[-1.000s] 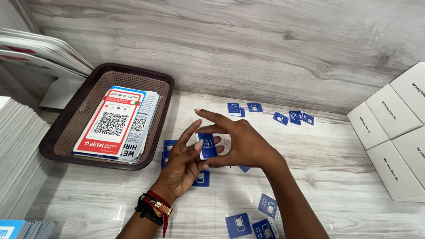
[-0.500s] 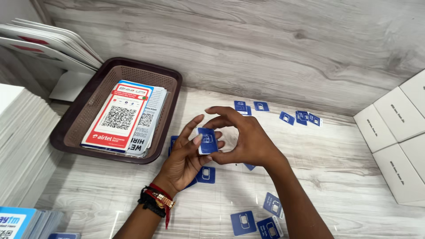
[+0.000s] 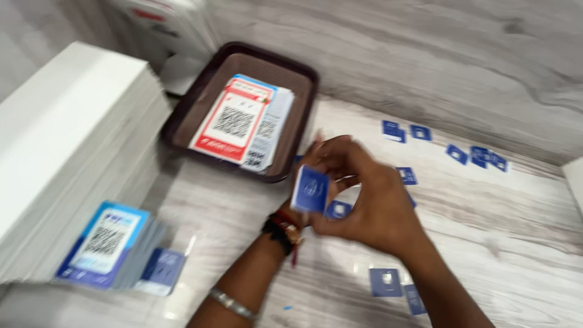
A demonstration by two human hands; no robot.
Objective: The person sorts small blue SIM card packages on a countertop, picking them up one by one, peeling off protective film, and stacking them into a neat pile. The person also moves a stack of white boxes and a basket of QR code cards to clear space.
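While both hands meet just in front of the brown tray (image 3: 182,115), the right hand (image 3: 370,206) pinches a small blue card (image 3: 310,189) between thumb and fingertips, held above the pale wood-grain table (image 3: 486,218). That card stands nearly upright, its long axis running top to bottom with a slight lean, its printed face turned toward the camera. Most of the left hand (image 3: 325,159) is hidden behind the right; its fingers curl close to the card's far side, but motion blur leaves it unclear whether they grip it.

Inside the tray lies a stack of rectangular leaflets, the top one (image 3: 231,121) red-bordered with a black square code on white, and a blue-edged one beneath it. Down and left of the tray, a blue-bordered leaflet stack (image 3: 106,243) sits beside a tall white pile of sheets (image 3: 67,146). Right of the tray, small blue cards (image 3: 477,155) are scattered flat on the table, with more (image 3: 385,282) nearer the camera, below the right wrist.
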